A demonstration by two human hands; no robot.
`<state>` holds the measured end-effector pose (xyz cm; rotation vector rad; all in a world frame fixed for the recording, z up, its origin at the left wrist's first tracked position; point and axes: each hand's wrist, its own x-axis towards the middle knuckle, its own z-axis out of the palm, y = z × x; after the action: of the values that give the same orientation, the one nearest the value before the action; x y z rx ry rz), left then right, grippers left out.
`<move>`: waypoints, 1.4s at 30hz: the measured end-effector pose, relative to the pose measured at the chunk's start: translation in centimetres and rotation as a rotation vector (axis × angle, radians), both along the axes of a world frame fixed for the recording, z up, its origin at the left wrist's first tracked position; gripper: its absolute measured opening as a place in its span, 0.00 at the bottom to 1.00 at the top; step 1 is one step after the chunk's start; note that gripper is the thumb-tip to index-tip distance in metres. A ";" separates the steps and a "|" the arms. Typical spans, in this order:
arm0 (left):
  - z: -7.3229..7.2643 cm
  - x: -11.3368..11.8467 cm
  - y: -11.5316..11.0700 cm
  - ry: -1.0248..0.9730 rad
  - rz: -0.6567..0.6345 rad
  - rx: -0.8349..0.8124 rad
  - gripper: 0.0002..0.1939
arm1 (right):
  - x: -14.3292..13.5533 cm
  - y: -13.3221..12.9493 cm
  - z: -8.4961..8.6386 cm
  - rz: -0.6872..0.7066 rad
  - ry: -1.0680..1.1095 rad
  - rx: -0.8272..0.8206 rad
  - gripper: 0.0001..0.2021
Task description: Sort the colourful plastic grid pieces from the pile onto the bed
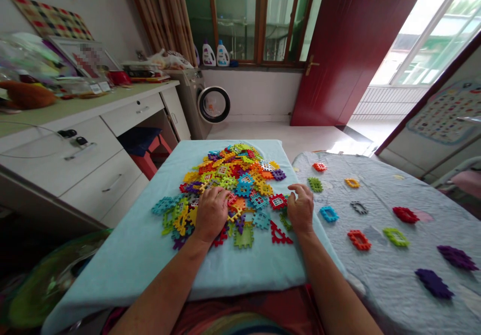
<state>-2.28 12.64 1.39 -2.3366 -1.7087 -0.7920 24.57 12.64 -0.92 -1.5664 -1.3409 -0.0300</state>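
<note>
While the left forearm (171, 282) slants up from the bottom edge of the frame, its wrist bends so that the left hand (212, 216) lies palm down over the center of the heaped plastic interlocking blocks (225, 175). Its fingers sit close together and curl down among the pieces; whether they pinch one cannot be told. The right forearm (330, 280) rises from the lower right, and the right hand (301, 207) is raised by the right edge of the blue-covered table (259, 272), fingers loosely bent toward the left, index fingertip and thumb apart. Just left of it lies a red window block (278, 202), with a red triangular block (280, 234) below. More blocks lie spaced out on the gray cloth (370, 280) at the right of the frame.
</note>
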 end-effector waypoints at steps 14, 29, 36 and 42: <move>-0.5 0.0 0.3 0.045 -0.031 -0.050 0.15 | 0.2 -0.4 0.6 0.005 0.081 -0.201 0.14; -0.6 0.0 0.2 0.054 -0.033 -0.058 0.16 | -0.1 -1.0 0.8 0.503 -0.073 -0.313 0.29; -0.6 0.0 0.2 0.060 -0.033 -0.052 0.15 | -0.3 -0.9 0.4 0.491 -0.105 -0.318 0.23; -0.5 -0.1 0.2 0.056 -0.043 -0.053 0.15 | 0.1 -0.7 0.4 0.548 -0.049 -0.265 0.19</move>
<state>-2.34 12.88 0.86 -2.4134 -1.6821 -0.6894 24.63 11.92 -0.54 -1.3638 -1.8301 0.4655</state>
